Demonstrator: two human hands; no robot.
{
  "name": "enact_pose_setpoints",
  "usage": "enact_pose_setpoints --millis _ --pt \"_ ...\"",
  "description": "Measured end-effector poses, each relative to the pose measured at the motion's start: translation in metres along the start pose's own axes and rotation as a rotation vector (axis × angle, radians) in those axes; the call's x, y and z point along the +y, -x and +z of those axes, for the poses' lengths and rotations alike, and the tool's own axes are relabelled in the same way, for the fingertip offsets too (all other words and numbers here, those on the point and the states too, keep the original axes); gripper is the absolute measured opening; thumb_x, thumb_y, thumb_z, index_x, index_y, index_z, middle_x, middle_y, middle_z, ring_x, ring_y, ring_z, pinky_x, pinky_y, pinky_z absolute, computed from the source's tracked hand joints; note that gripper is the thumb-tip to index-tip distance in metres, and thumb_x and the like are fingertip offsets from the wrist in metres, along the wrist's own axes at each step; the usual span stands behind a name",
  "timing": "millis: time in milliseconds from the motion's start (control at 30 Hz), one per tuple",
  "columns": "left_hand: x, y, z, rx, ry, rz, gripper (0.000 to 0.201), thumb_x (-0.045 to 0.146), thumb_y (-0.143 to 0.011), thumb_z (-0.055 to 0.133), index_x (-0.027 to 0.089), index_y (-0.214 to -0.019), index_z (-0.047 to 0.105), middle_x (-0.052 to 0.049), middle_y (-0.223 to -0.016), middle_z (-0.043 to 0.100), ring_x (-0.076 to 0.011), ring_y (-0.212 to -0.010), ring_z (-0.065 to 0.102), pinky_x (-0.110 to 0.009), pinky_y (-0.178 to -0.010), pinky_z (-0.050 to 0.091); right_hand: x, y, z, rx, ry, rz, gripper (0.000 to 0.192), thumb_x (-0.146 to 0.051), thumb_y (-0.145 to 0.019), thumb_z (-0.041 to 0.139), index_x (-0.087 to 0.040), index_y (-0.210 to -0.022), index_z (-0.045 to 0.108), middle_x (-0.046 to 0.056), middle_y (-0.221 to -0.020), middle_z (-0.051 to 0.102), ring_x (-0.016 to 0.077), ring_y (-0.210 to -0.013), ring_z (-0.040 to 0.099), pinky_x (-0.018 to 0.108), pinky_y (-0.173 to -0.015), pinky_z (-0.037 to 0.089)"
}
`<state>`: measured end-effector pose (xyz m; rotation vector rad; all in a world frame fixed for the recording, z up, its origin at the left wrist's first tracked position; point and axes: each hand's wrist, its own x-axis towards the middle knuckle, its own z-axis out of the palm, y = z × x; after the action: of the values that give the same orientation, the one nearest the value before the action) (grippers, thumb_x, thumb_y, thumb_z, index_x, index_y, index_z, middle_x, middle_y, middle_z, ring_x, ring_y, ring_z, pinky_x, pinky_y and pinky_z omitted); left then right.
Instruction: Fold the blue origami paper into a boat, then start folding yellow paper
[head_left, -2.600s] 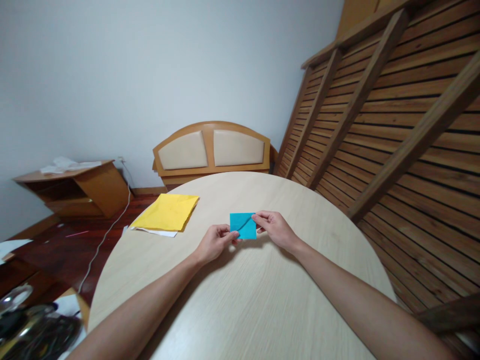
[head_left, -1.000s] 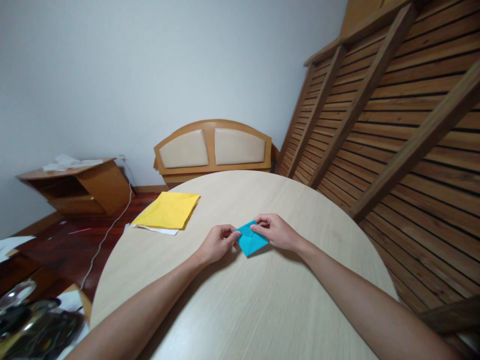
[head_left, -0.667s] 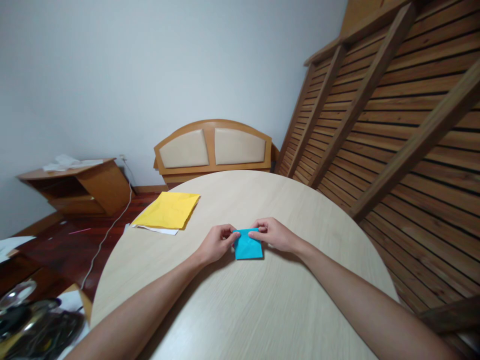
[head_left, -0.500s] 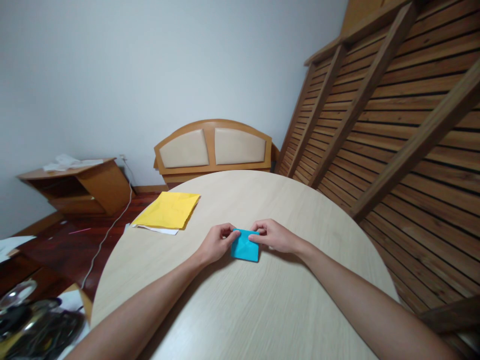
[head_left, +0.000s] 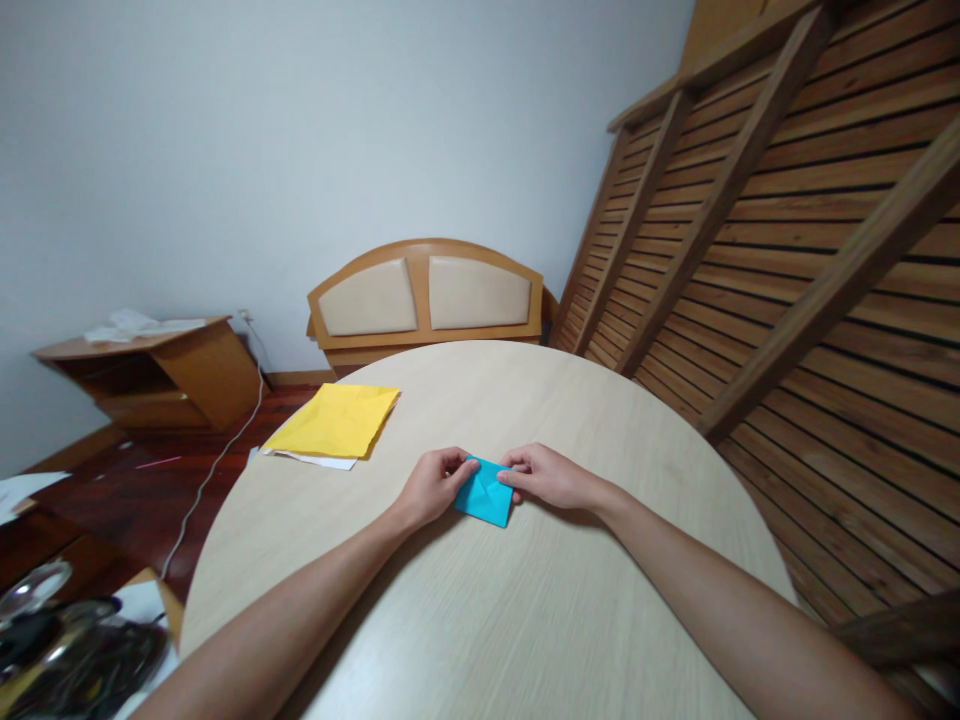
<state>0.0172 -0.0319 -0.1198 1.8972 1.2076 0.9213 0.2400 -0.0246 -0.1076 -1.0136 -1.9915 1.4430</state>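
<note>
A small folded blue paper point(head_left: 484, 496) lies tilted on the round pale wooden table point(head_left: 487, 620), near its middle. My left hand point(head_left: 433, 486) pinches the paper's upper left corner with thumb and fingertips. My right hand point(head_left: 546, 475) grips its right edge, fingers curled over it. Both forearms reach in from the near edge of the table.
A stack of yellow paper point(head_left: 335, 421) over white sheets lies at the table's far left edge. Beyond the table stand a padded headboard point(head_left: 425, 296), a slatted wooden frame point(head_left: 787, 220) on the right and a low wooden shelf point(head_left: 154, 372) on the left. A white cable point(head_left: 217, 461) trails across the floor.
The blue paper has been turned between my hands, from a diamond-like tilt to lying flatter and lower on the table. Both hands stayed on it and shifted slightly toward me.
</note>
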Motion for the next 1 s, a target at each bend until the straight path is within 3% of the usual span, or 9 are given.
enact_pose_setpoints --millis 100,267,533,667,800,900,1000 --pt "0.001 0.001 -0.001 -0.017 -0.025 0.017 0.041 0.05 -0.089 0.052 0.013 -0.079 0.067 -0.002 -0.069 0.062 -0.0143 -0.064 0.051 -0.024 -0.057 0.039 -0.002 0.0 0.0 0.021 0.1 -0.068 0.031 -0.042 -0.088 0.063 -0.012 -0.081 0.068 0.003 -0.071 0.067 0.014 -0.063 0.058 0.025 -0.058 0.04" --pt "0.007 0.004 -0.002 -0.069 -0.025 0.057 0.039 0.047 -0.09 0.054 0.012 -0.084 0.071 -0.003 -0.074 0.066 -0.015 -0.067 0.055 -0.024 -0.061 0.04 -0.007 -0.001 0.003 0.06 0.085 -0.153 0.031 -0.041 -0.087 0.064 -0.012 -0.095 0.074 0.007 -0.086 0.073 0.0168 -0.074 0.062 0.027 -0.067 0.046" --pt "0.007 0.005 0.001 -0.075 -0.032 0.026 0.046 0.049 -0.092 0.05 0.012 -0.08 0.072 -0.004 -0.073 0.068 -0.0164 -0.068 0.057 -0.026 -0.061 0.041 -0.006 -0.003 0.008 0.108 0.13 -0.157 0.025 -0.036 -0.084 0.066 -0.012 -0.087 0.073 0.006 -0.079 0.072 0.0162 -0.068 0.062 0.025 -0.06 0.044" --pt "0.003 0.003 0.001 -0.045 -0.096 0.042 0.039 0.045 -0.094 0.05 0.015 -0.104 0.072 -0.008 -0.094 0.074 -0.0201 -0.08 0.065 -0.03 -0.072 0.049 -0.002 -0.004 0.008 0.137 0.146 -0.129 0.025 -0.036 -0.085 0.064 -0.012 -0.088 0.073 0.007 -0.079 0.073 0.0173 -0.069 0.064 0.025 -0.061 0.045" --pt "-0.002 0.004 -0.002 0.102 -0.182 0.168 0.04 0.034 -0.092 0.056 0.018 -0.128 0.059 -0.011 -0.121 0.066 -0.0214 -0.1 0.064 -0.035 -0.088 0.051 0.004 -0.006 0.005 0.198 0.15 -0.119 0.027 -0.038 -0.086 0.064 -0.013 -0.09 0.073 0.008 -0.083 0.075 0.019 -0.074 0.066 0.027 -0.065 0.047" --pt "-0.004 0.005 -0.003 0.127 -0.25 0.259 0.034 0.025 -0.091 0.056 0.02 -0.124 0.059 -0.01 -0.125 0.062 -0.0204 -0.103 0.063 -0.036 -0.091 0.052 0.008 -0.007 0.002 0.263 0.173 -0.1 0.026 -0.036 -0.085 0.064 -0.012 -0.09 0.074 0.009 -0.085 0.076 0.0203 -0.076 0.068 0.027 -0.066 0.048" --pt "-0.002 0.006 -0.004 0.05 -0.324 0.315 0.024 0.019 -0.091 0.054 0.021 -0.113 0.065 -0.008 -0.121 0.063 -0.0207 -0.106 0.062 -0.036 -0.092 0.052 0.01 -0.008 0.0 0.319 0.218 -0.077 0.024 -0.033 -0.085 0.063 -0.012 -0.089 0.074 0.009 -0.084 0.076 0.0203 -0.075 0.068 0.027 -0.064 0.047"
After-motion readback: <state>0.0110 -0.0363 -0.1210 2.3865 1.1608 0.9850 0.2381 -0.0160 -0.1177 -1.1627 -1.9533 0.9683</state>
